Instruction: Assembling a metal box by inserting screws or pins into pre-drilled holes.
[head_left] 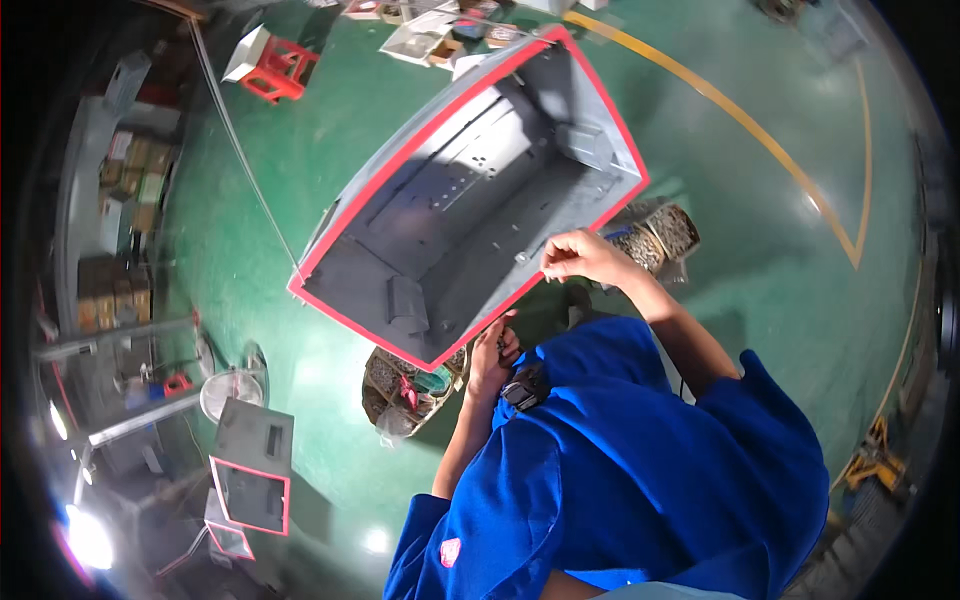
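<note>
A big grey metal box (470, 190) with a red rim sits open in front of the person, above the green floor (760, 260). Its long side runs from lower left up to upper right. The right hand (580, 257) curls its fingers on the box's near edge, arm bent. The left hand (492, 352) grips the lower corner, partly hidden under it.

The grey metal enclosure (470, 190) is looking matt and smooth, its rim edged in red. The green floor (760, 260) is shining glossy. The blue jacket (620, 470) is showing soft cloth.
</note>
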